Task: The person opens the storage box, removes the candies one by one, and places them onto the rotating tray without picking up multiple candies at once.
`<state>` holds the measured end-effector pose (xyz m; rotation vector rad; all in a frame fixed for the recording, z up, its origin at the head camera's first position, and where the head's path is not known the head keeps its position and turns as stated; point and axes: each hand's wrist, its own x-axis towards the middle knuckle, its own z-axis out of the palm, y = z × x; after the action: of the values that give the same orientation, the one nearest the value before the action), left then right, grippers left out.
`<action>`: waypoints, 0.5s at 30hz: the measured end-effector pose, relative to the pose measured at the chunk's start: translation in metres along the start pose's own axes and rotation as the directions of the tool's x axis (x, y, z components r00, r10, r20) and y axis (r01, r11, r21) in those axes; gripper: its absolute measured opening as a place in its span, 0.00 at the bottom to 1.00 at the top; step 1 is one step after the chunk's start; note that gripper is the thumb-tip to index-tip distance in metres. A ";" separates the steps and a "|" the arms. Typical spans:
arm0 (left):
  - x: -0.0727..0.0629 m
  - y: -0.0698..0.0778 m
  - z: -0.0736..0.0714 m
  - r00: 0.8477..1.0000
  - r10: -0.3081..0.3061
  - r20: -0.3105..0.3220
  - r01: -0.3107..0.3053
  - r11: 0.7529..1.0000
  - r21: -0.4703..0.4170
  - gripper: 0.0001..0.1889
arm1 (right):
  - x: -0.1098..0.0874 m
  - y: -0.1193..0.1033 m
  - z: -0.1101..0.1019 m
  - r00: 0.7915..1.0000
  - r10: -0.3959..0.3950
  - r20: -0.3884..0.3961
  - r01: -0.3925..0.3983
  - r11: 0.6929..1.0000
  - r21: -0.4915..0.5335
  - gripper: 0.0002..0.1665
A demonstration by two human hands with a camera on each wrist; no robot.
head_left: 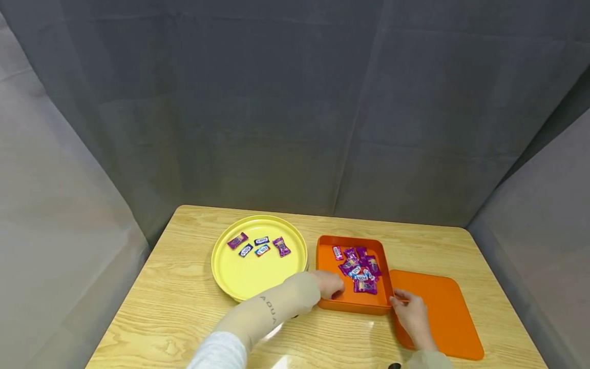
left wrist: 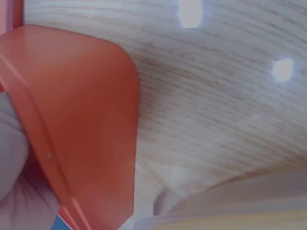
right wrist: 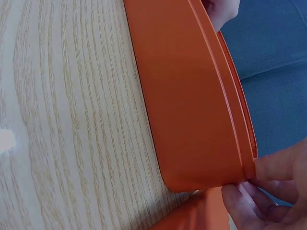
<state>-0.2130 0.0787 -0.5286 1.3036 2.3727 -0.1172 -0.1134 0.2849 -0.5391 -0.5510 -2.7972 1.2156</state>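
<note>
An orange square box (head_left: 352,307) holds several purple-wrapped candies (head_left: 365,286) and small blue-and-white ones, heaped toward its right side. My left hand (head_left: 328,283) reaches over the box's front left corner, fingers bent down inside. A bit of purple wrapper (head_left: 338,294) shows at its fingertips; the fingers hide most of it. In the left wrist view the box wall (left wrist: 91,129) covers the fingertips. At the front right corner my right hand (head_left: 412,313) pinches the box rim between thumb and fingers, as the right wrist view shows at the rim (right wrist: 247,163).
Left of the box, a round yellow tray (head_left: 258,274) carries several spread-out candies, such as a purple one (head_left: 281,246). A flat orange lid (head_left: 454,323) lies on the wooden table (head_left: 156,307) to the right, partly under my right hand. Grey curtains (head_left: 258,113) enclose the table.
</note>
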 end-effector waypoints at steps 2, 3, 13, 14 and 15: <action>0.001 0.000 0.001 1.000 -0.010 -0.002 0.010 1.000 0.014 0.07 | 0.000 0.000 0.000 1.000 -0.003 0.003 0.003 1.000 0.003 0.20; 0.001 0.000 0.002 1.000 -0.015 -0.003 0.015 1.000 0.017 0.06 | 0.000 0.001 0.000 1.000 -0.004 0.006 0.004 1.000 0.003 0.20; 0.004 -0.001 0.005 1.000 -0.017 -0.018 0.017 1.000 0.001 0.06 | 0.000 0.000 0.000 1.000 -0.002 -0.004 0.002 1.000 -0.001 0.20; 0.004 -0.002 0.005 1.000 -0.020 -0.017 0.020 1.000 -0.006 0.06 | 0.000 0.000 0.000 1.000 -0.006 -0.005 0.006 1.000 0.000 0.20; 0.004 -0.002 0.005 1.000 -0.020 -0.015 0.020 1.000 -0.012 0.06 | 0.000 0.000 0.000 1.000 -0.008 -0.005 0.008 1.000 0.000 0.20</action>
<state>-0.2147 0.0795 -0.5350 1.2803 2.3961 -0.0992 -0.1131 0.2846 -0.5389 -0.5417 -2.7920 1.2115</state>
